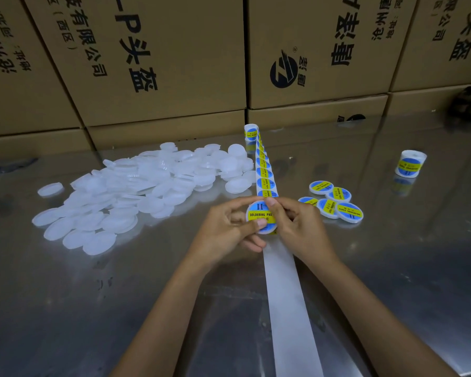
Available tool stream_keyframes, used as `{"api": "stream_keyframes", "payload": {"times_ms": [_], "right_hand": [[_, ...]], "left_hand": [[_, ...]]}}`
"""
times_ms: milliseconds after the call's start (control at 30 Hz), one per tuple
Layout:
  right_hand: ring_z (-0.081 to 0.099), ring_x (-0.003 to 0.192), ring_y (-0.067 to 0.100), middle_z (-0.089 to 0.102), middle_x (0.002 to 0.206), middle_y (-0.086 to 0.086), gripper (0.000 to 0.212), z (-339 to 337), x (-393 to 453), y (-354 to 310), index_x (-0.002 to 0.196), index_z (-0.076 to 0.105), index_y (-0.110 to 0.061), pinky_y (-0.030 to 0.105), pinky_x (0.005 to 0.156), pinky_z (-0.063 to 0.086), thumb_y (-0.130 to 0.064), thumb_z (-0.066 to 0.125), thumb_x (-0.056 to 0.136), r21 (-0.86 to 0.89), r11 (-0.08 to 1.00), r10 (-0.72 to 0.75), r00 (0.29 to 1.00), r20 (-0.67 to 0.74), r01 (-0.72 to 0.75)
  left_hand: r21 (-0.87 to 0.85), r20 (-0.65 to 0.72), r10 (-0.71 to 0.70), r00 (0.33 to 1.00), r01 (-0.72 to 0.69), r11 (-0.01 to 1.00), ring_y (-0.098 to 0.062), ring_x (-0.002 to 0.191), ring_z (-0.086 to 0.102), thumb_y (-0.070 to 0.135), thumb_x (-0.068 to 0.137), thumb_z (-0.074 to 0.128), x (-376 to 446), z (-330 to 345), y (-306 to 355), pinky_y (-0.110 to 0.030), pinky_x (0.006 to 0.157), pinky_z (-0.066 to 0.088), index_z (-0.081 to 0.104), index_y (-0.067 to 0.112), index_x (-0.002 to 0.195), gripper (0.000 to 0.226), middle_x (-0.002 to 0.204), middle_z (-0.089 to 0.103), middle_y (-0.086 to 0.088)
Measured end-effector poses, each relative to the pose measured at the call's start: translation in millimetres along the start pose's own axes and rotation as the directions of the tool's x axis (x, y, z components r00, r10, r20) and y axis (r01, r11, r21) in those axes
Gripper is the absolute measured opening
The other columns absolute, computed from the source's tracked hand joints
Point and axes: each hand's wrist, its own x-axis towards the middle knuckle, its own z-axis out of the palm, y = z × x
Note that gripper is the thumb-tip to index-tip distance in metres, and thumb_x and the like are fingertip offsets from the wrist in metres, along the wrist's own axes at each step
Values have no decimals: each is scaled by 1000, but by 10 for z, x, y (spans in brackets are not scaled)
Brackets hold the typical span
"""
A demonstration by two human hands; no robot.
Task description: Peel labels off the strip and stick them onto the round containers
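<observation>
Container [259, 216]: a round white tub bearing a blue and yellow label [260, 213], held above the desk [392, 268] directly over the strip [283, 289]. Left hand [223, 229]: grip pinched on the container's left rim, thumb at its lower edge. Right hand [297, 227]: grip curled at the container's right edge, thumb and forefinger pressing the label's right margin; whether that margin is fully seated cannot be told.

The strip's long axis runs away from the person: bare backing lies nearer than the container, and the remaining labels lie beyond it, just behind the right hand's fingertips. Judged nearer the next label: the right hand.

Unlabelled tubs [136, 186] lie heaped left of the container; finished tubs [335, 202] sit just right of it.
</observation>
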Motion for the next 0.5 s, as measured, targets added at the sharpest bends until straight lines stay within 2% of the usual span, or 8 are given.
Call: {"api": "stream_keyframes", "payload": {"times_ms": [67, 133, 200, 267, 333, 400, 433, 500], "right_hand": [[40, 53, 17, 45, 53, 10, 44, -20, 13, -6, 70, 65, -18, 38, 54, 35, -43, 47, 101, 54, 997, 45, 999, 9, -46], [43, 54, 12, 50, 53, 6, 39, -32, 21, -1, 73, 68, -31, 35, 55, 38, -49, 46, 99, 57, 998, 36, 998, 43, -39], [48, 56, 15, 62, 63, 7, 14, -13, 18, 11, 96, 70, -44, 32, 58, 43, -47, 57, 95, 34, 999, 5, 996, 90, -8], [58, 61, 20, 70, 74, 4, 30, 13, 12, 36, 115, 68, -39, 35, 63, 51, -48, 68, 86, 48, 999, 4, 992, 129, -10], [59, 60, 15, 70, 70, -1, 37, 21, 16, 54, 112, 70, -38, 35, 60, 51, -54, 71, 78, 55, 998, 9, 991, 133, -17], [51, 58, 30, 66, 67, 12, 34, 13, 27, 56, 106, 71, -40, 43, 58, 47, -54, 73, 75, 49, 999, 6, 989, 147, -13], [47, 56, 32, 63, 65, 17, 30, 4, 27, 57, 104, 71, -42, 44, 56, 44, -51, 74, 76, 56, 998, 4, 988, 153, -13], [34, 49, 25, 48, 50, 9, 18, -8, 26, 68, 99, 71, -49, 30, 48, 32, -41, 75, 83, 53, 999, -8, 990, 139, 0]], "left_hand": [[-28, -12, -11, 1000, 11, 1000, -28, 64, 74, 5, 91, 71, -3, 3, -8, -29, 59, 61, 67, 26, 118, 34, 87, 77, -12], [-62, -32, -10, 999, 8, 998, -30, 69, 75, 7, 93, 69, 3, 24, -25, -30, 61, 61, 69, 27, 117, 32, 89, 77, -14], [-96, -66, -15, 998, 9, 995, -31, 73, 76, 9, 94, 68, 5, 37, -33, -30, 63, 61, 70, 26, 119, 30, 90, 77, -15], [-132, -97, -44, 994, 31, 991, -30, 74, 76, 11, 95, 67, 8, 36, -34, -29, 63, 61, 71, 23, 120, 28, 91, 78, -14], [-172, -116, -83, 990, 62, 983, -32, 74, 76, 20, 98, 63, 7, 38, -31, -29, 61, 61, 71, 18, 120, 23, 91, 77, -15], [-186, -128, -100, 987, 76, 980, -35, 73, 75, 29, 99, 59, 4, 40, -33, -31, 61, 61, 72, 13, 118, 28, 92, 77, -19], [-182, -129, -100, 987, 76, 980, -36, 73, 75, 31, 100, 58, 3, 38, -36, -32, 61, 62, 72, 13, 118, 29, 92, 76, -20], [-175, -120, -92, 988, 71, 982, -37, 74, 75, 32, 99, 59, 0, 32, -40, -32, 63, 62, 72, 13, 117, 29, 92, 76, -20]]}}
